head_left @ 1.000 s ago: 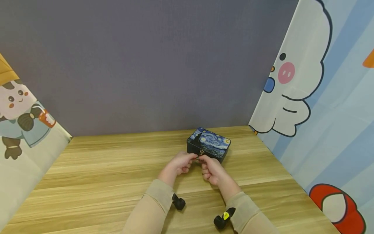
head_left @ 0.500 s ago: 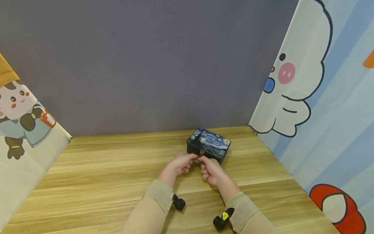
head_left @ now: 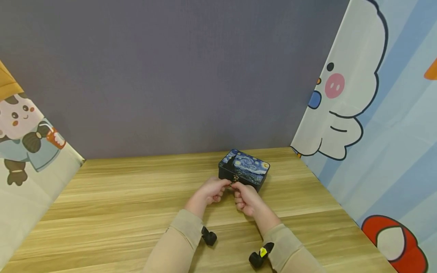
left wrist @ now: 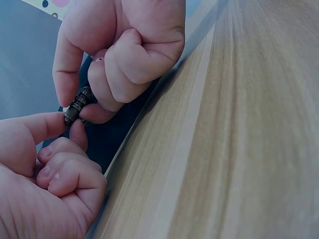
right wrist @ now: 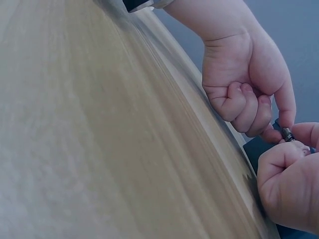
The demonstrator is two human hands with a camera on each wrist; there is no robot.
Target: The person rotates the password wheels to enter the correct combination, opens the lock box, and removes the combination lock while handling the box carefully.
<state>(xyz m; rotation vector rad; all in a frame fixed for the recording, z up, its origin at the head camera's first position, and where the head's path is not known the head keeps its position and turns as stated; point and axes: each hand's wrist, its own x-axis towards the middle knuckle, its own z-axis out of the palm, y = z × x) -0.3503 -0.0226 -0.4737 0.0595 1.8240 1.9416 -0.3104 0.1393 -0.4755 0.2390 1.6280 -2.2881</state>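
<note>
A small dark tin box (head_left: 245, 167) with a swirling blue night-sky painting on its lid sits closed on the table, a brass-coloured clasp (head_left: 236, 178) at its front. At that clasp, a small cylindrical combination lock (left wrist: 78, 105) with numbered rings shows in the left wrist view. My left hand (head_left: 213, 189) pinches one end of it between thumb and index finger, other fingers curled. The opposite end is pinched by my right hand (head_left: 247, 198), also with its other fingers folded. Fingertips hide much of the lock in the head view.
The wood-grain table (head_left: 119, 201) reaches back to a grey panel (head_left: 187, 76). Cartoon-printed cloths hang on the left (head_left: 34, 151) and right (head_left: 392, 132). Black wrist cameras (head_left: 209, 237) are strapped at both sleeve cuffs.
My right fingertips have shifted very slightly left at the lock compared with one second ago. The box and my left hand stay in place.
</note>
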